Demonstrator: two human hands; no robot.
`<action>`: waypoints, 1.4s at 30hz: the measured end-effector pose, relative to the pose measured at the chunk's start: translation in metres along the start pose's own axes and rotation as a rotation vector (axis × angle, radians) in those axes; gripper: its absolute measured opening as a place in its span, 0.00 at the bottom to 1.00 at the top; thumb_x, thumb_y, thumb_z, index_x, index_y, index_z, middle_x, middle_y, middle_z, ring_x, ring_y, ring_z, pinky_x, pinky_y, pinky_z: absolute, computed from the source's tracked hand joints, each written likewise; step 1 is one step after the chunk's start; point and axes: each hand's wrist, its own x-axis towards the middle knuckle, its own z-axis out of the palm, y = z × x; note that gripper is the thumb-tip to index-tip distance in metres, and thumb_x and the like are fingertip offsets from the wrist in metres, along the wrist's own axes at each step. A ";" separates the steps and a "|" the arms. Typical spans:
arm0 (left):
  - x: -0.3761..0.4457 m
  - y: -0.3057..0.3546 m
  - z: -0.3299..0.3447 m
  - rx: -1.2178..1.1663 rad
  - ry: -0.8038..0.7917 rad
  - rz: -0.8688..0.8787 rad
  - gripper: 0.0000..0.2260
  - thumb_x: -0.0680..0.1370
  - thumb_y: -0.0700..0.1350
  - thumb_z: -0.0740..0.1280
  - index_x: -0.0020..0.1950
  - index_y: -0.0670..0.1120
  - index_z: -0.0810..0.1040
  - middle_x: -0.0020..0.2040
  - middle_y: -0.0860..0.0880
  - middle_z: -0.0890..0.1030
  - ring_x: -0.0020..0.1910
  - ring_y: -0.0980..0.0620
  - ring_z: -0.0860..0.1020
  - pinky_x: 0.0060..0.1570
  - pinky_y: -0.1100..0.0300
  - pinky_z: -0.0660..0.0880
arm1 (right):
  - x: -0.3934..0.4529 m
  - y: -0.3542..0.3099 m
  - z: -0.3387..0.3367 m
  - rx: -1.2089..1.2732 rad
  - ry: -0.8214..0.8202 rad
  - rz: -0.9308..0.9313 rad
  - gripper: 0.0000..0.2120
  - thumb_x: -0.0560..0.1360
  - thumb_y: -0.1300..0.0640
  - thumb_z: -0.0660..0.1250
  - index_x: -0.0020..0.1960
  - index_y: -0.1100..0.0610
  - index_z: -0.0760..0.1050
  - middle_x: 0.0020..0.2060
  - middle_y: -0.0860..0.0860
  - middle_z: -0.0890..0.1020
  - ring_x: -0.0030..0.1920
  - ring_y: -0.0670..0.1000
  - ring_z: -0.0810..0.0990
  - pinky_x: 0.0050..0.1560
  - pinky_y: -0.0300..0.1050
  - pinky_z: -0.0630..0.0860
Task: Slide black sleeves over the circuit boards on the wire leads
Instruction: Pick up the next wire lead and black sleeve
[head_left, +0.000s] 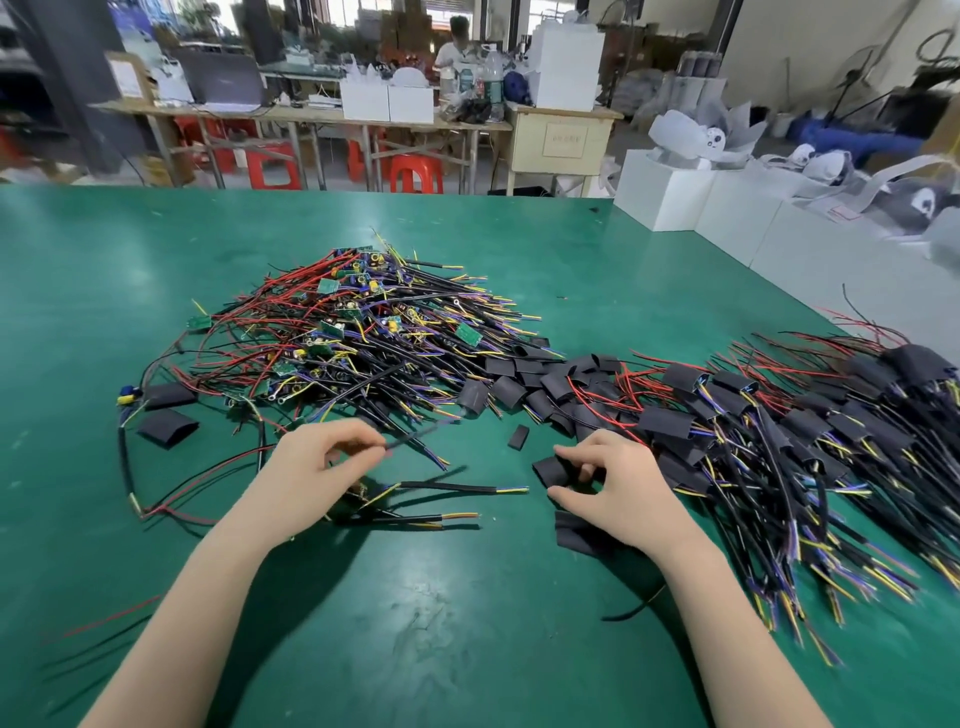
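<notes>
**Both hands on parts, sleeve in right, lead in left**

Left hand (317, 460) has fingers curled, thumb and forefinger pinching a thin black wire lead (415, 434) that sticks out to the right, blurred. Under that hand lies what looks like a circuit board (358, 491) with more leads trailing right across the green mat (441, 597) (too smeared to be sure it is a board). Right hand (605, 486) pinches a short black sleeve (553, 470) between thumb and curled fingers, sleeve poking out to the left. Another flat sleeve (571, 527) lies just beneath the right wrist. 1 small loose sleeve (518, 438) sits on the mat between the hands. Behind the left hand: a big tangle of unsleeved boards and wires (337, 332). Centre back: a heap of loose sleeves (524, 384). Right side: a pile of sleeved leads (779, 426), touching the right hand's far side. 2 more sleeves (167, 410) lie at far left, well apart from the hands.
</notes>
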 end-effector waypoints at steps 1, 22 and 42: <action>0.000 0.001 0.000 -0.046 0.071 0.008 0.07 0.77 0.39 0.69 0.43 0.51 0.82 0.37 0.53 0.83 0.37 0.56 0.80 0.43 0.64 0.76 | 0.000 0.001 0.000 0.006 -0.008 0.006 0.16 0.66 0.57 0.77 0.54 0.54 0.83 0.40 0.51 0.78 0.39 0.49 0.76 0.43 0.35 0.69; -0.011 0.007 -0.009 0.035 -0.003 0.076 0.03 0.77 0.44 0.70 0.45 0.48 0.84 0.32 0.51 0.83 0.29 0.59 0.75 0.35 0.68 0.72 | 0.032 -0.013 -0.005 -0.150 -0.231 -0.010 0.15 0.63 0.52 0.79 0.48 0.53 0.82 0.37 0.45 0.79 0.35 0.42 0.76 0.37 0.35 0.67; -0.011 0.001 0.000 -0.205 0.028 -0.005 0.04 0.75 0.48 0.72 0.41 0.55 0.84 0.34 0.53 0.82 0.30 0.57 0.78 0.37 0.67 0.75 | 0.027 -0.031 0.001 0.029 0.006 -0.257 0.16 0.63 0.61 0.79 0.50 0.52 0.83 0.42 0.44 0.79 0.39 0.46 0.79 0.43 0.36 0.74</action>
